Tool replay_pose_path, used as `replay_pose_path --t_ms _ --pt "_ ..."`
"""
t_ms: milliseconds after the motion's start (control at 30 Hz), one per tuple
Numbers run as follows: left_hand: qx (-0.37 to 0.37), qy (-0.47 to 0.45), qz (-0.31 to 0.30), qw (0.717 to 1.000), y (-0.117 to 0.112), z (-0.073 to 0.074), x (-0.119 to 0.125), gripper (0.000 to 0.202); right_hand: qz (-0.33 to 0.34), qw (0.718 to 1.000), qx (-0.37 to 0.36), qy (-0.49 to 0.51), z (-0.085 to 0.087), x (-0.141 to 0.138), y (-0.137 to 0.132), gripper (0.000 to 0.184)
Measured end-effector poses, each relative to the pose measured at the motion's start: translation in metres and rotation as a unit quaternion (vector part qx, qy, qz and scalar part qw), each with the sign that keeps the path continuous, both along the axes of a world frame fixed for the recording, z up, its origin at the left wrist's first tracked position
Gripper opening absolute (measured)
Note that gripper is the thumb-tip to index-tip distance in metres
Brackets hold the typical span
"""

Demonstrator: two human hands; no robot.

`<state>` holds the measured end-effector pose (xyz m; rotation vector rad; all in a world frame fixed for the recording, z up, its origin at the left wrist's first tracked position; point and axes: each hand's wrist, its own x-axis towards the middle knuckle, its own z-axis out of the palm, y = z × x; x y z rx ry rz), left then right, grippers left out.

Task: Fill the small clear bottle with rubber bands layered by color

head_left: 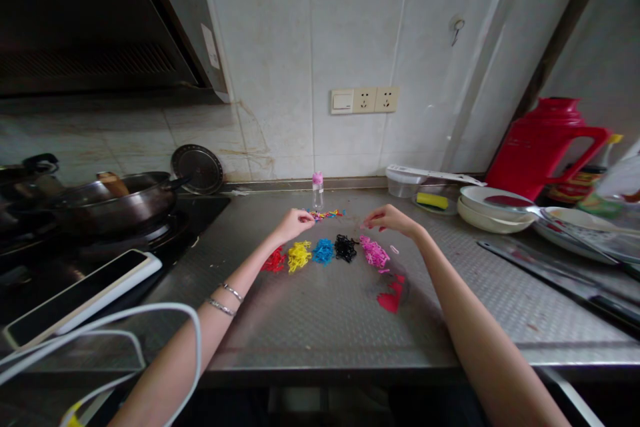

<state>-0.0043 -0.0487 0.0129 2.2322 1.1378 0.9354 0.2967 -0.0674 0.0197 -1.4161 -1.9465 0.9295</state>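
Note:
My left hand (295, 224) hangs with its fingertips drawn together just left of a short line of multicoloured small rubber bands (326, 215), and anything between them is too small to see. My right hand (393, 219) is above the steel counter (320, 327), a little past a pile of pink bands (374, 252). In a row below my hands lie red bands (275, 260), yellow bands (299, 257), blue bands (323, 251) and black bands (345, 248). Further red bits (390, 298) lie near my right wrist. Behind the line stands a small clear bottle with a pink cap (317, 191).
Left of the counter, a wok (115, 203) sits on a black stove, with a white power strip (83, 293) and white cable (125, 320) in front. At right are a red jug (547, 147), stacked plates (490, 208) and a yellow sponge (433, 201).

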Motion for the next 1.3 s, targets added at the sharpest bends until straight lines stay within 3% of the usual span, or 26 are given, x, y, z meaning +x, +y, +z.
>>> replay_pose_path --t_ms 233,500,700,900,1067,1300 --pt "-0.004 0.006 0.046 0.999 0.014 -0.006 -0.024 0.021 0.020 0.997 -0.062 -0.043 -0.009 0.010 0.001 0.026" --pt "-0.012 0.027 0.118 0.993 0.021 -0.008 -0.036 0.019 -0.049 0.998 0.007 -0.032 -0.009 0.009 0.004 0.031" --pt "-0.010 0.058 0.183 0.981 0.036 -0.023 -0.046 0.021 -0.065 0.997 0.044 -0.015 -0.013 0.008 0.007 0.031" --pt "0.009 0.122 0.197 0.973 0.050 -0.037 -0.037 0.029 -0.065 0.996 0.066 -0.006 -0.016 0.006 0.010 0.032" --pt "0.020 0.171 0.190 0.967 0.054 -0.033 -0.026 0.020 -0.066 0.995 0.069 -0.008 -0.020 0.007 0.011 0.031" --pt "0.028 0.150 0.212 0.965 0.053 -0.032 -0.018 0.018 -0.073 0.995 0.062 -0.010 -0.028 0.011 0.016 0.028"
